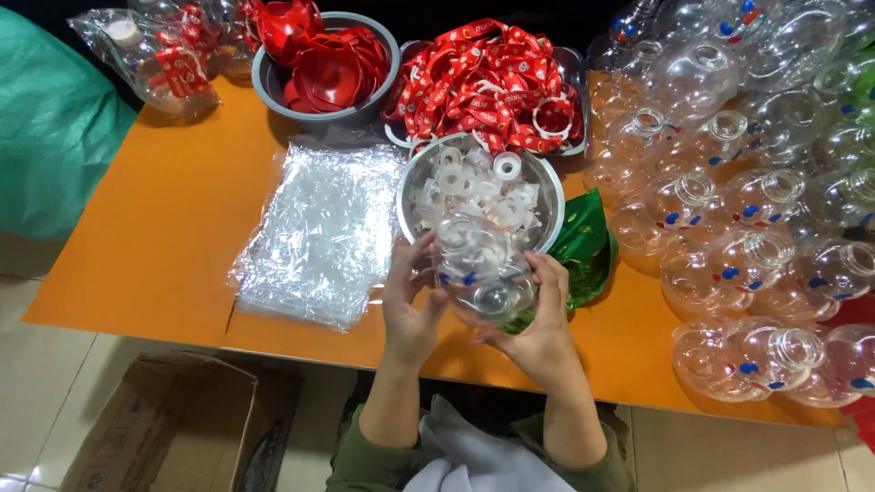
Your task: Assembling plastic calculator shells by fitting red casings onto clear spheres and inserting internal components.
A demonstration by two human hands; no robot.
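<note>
Evidently both hands, left hand [412, 305] and right hand [545, 326], are gripping a clear plastic bottle [481, 271], fingers clamped around it, apparently needing a white ring from the steel bowl [415, 187] at twelve o'clock.

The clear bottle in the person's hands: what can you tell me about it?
The clear bottle looks like thin see-through plastic, rounded and bulbous, with small blue marks on its side. It seems empty. The left hand and right hand grip it from either side, holding it just above the orange table, in front of the metal bowl of white rings.
</note>
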